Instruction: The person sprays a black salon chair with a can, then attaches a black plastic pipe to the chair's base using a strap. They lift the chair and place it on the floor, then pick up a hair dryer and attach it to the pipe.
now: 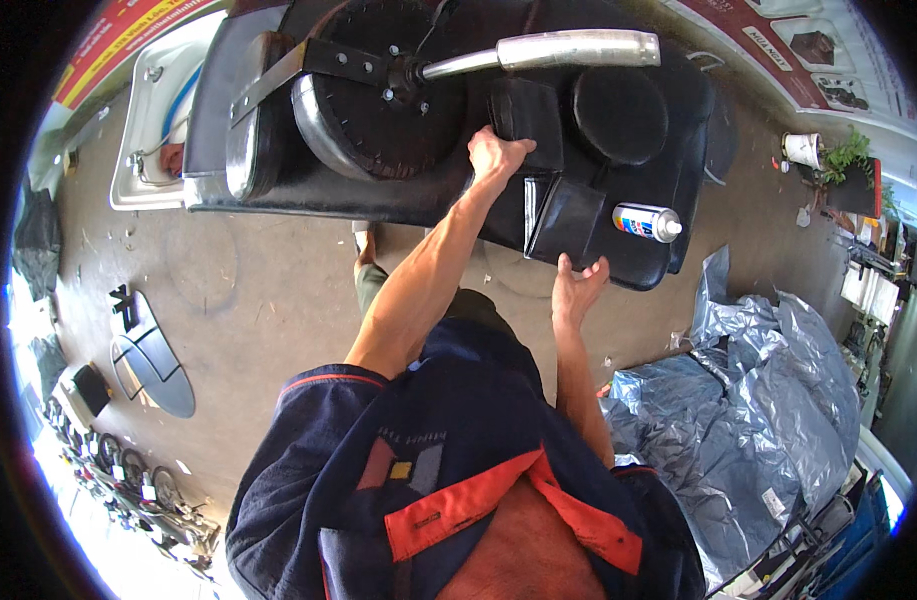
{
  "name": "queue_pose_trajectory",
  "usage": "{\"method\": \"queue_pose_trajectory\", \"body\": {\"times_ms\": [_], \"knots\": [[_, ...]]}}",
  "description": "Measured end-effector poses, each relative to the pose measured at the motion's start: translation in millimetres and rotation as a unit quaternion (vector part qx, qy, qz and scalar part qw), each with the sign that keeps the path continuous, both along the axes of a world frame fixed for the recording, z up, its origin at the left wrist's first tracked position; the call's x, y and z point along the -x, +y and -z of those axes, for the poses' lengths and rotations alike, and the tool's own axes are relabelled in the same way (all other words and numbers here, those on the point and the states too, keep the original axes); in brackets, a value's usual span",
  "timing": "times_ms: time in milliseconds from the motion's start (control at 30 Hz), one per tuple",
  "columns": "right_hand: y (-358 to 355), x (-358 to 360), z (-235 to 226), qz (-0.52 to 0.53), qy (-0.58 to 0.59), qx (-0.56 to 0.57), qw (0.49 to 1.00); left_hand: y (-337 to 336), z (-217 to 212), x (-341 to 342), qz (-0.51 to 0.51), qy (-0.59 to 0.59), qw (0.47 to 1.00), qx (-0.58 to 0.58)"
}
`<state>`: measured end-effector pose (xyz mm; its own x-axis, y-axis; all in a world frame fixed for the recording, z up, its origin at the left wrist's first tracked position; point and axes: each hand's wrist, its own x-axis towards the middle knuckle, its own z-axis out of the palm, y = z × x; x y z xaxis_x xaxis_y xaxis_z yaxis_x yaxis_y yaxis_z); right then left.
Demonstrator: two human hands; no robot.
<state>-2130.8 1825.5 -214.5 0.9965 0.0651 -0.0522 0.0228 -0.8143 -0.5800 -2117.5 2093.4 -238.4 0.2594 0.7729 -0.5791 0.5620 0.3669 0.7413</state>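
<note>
Likely pad-positioning. Left hand (502,160) curled at upper black pad (534,112), beyond-left of spray can (646,222); grip unclear. Right hand (580,286) spread by lower black pad (566,224), left of can. Next: probably steady both.

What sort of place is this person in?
Maybe a workshop or shop for padded furniture, though I can't be sure. There's black padded furniture with a bolted metal bracket on top, a spray can, and crumpled silvery plastic sheeting on the right.
</note>
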Motion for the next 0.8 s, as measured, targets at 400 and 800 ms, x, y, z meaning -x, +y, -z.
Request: {"method": "queue_pose_trajectory", "body": {"times_ms": [400, 800], "knots": [[129, -1, -95, -0.265, 0.189, -0.255, 0.910, -76, -96, 132, 0.101, -0.236, 0.962, -0.094], [189, 179, -158, -0.479, 0.386, -0.247, 0.749, -54, -174, 436, -0.063, -0.228, 0.970, -0.062]]}}
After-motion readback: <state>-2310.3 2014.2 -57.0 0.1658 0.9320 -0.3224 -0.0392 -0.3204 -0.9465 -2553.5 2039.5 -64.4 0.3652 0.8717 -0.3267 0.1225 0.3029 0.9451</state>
